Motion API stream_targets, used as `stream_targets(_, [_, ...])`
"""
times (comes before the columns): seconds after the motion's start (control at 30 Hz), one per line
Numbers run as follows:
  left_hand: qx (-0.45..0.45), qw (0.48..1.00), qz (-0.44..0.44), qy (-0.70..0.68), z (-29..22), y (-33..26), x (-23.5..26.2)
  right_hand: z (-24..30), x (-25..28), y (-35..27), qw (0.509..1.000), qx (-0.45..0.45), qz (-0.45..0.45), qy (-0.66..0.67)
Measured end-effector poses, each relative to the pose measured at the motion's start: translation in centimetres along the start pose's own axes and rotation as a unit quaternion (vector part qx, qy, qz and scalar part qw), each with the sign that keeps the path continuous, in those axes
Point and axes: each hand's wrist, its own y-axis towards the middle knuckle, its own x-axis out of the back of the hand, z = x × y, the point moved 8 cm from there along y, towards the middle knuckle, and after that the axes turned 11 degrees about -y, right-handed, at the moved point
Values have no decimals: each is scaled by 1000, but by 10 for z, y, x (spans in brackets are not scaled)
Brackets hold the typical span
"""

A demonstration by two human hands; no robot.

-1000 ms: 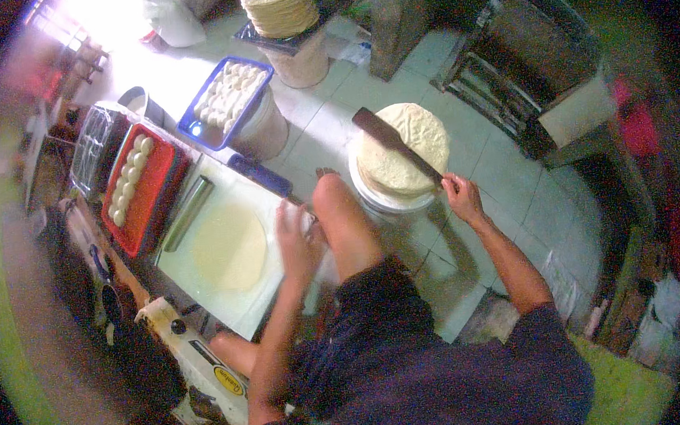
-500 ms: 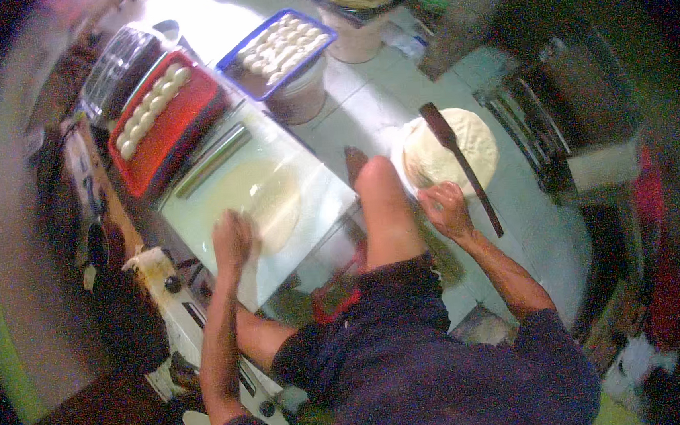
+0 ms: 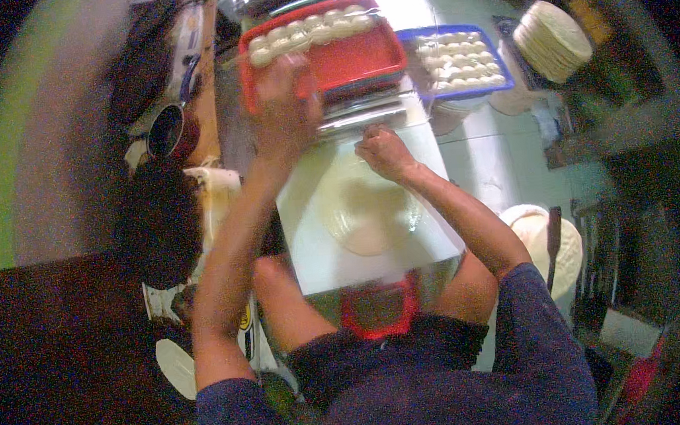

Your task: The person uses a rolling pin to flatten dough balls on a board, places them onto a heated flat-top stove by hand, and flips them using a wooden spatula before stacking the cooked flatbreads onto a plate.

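My left hand [image 3: 287, 97], smeared by motion, is over the near left part of a red tray [image 3: 356, 59]. A row of white dough balls [image 3: 314, 29] lies along the tray's far side. My right hand [image 3: 386, 153] is above the far part of a pale board [image 3: 312, 259], its fingers curled closed; whether they hold anything is hidden. Just beyond that hand, a shiny rolling pin [image 3: 365, 119] lies across the board's far end. A thin, round sheet of dough [image 3: 369, 226] is spread on the board between my forearms.
A blue tray [image 3: 478, 87] of dough balls stands at the far right, with a stack of pale flat rounds [image 3: 554, 40] beyond it. Near my right elbow, a dark wooden spatula [image 3: 554, 247] rests on a pale round [image 3: 571, 250]. A dark red pan [image 3: 174, 134] is at left.
The view has swung toward the board. My left hand has moved from the dough sheet to the red tray. My right hand has gone from the pale round at right to the board.
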Motion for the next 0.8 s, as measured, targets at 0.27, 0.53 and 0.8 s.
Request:
stream_targets(0.27, [252,958,126,-47,54,-222,-56,35,-46,21,974,198,-53,93])
stream_targets(0.53, [227,964,138,-9,67,-257,-71,18,-60,25,894,214,364,148])
stream_targets(0.8, [518,835,45,-181,47,-279,-93,-4,-56,-2,596,30,663,452])
